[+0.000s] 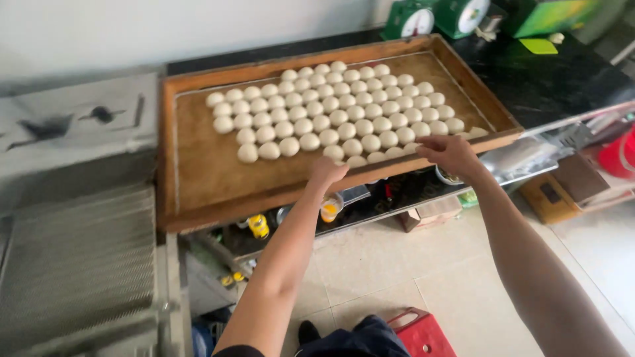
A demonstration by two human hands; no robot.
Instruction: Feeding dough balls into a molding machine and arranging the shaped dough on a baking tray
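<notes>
A large wooden tray [198, 178] lies across the counter, filled on its right and middle with several rows of small round white dough balls [331, 112]. My left hand [325, 172] grips the tray's near rim at its middle. Further right, my right hand [446, 153] holds the same near rim close to the tray's right corner, next to the nearest dough balls. The tray's left part is bare wood.
A grey metal machine with a ridged belt [79, 258] stands at the left. Two green scales [410, 20] sit on the black counter [549, 79] behind the tray. A lower shelf holds bottles and cups [331, 208]. A red crate [423, 334] sits on the tiled floor.
</notes>
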